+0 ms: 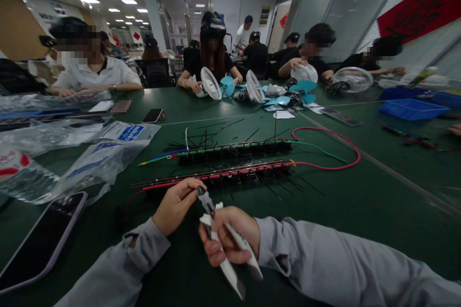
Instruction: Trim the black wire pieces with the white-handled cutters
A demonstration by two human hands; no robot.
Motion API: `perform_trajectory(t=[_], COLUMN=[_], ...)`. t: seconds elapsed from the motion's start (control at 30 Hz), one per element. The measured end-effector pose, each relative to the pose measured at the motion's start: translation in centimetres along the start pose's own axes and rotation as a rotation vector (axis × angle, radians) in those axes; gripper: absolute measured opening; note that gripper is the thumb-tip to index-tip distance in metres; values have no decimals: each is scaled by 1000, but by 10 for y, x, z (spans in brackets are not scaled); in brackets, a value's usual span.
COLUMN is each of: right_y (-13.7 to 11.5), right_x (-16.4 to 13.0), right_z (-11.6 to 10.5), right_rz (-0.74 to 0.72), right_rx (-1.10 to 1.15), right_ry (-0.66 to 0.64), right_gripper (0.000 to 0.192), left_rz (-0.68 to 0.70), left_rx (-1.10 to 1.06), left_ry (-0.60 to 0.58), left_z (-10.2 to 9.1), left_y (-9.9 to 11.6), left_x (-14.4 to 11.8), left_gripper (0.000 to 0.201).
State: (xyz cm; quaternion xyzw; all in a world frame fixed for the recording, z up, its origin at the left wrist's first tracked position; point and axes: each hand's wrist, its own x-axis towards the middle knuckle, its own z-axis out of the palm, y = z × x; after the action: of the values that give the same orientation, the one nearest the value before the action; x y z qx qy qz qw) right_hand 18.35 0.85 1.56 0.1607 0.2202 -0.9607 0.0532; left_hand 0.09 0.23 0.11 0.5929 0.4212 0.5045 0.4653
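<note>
My right hand (230,235) is wrapped around the white handles of wire cutters (207,201), whose dark jaws point up and away from me. Close to the jaw tips, my left hand (179,204) has thumb and fingers pinched together; whatever is between them is too small to make out. Just beyond both hands lies the nearer wire bundle (248,169), with red and copper-coloured wires along a black strip and thin black cable tie tails sticking out. Behind it rests a second bundle (234,147) with green, blue and red wires and more upright tails.
A phone (39,240) and clear plastic bags (104,153) are at the left. A red cable (355,148) loops out on the right. Farther back are a smaller phone (153,115), fan parts (255,87), blue trays (412,109) and several people seated around the green table (342,230).
</note>
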Motion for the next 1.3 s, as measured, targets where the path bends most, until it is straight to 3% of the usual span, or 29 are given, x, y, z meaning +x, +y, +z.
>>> perform_trajectory(t=[0.47,0.63,0.87,1.3], right_y=[0,4,4,4], right_x=[1,6,7,7], right_z=[-4,-11,-6,-6], right_rz=[-20,-130,-125,-120], right_rx=[0,-12,-47,-48], right_ry=[-40,-89,-106,-67], right_gripper=[22,40,61,65], left_rz=[-7,-30,-20,-12], left_rx=[12,17,22,13], left_ry=[15,32,46,53], left_z=[0,1,1,1], left_y=[1,2,1,2], left_x=[0,0,0,0], left_gripper=[13,16,15,14])
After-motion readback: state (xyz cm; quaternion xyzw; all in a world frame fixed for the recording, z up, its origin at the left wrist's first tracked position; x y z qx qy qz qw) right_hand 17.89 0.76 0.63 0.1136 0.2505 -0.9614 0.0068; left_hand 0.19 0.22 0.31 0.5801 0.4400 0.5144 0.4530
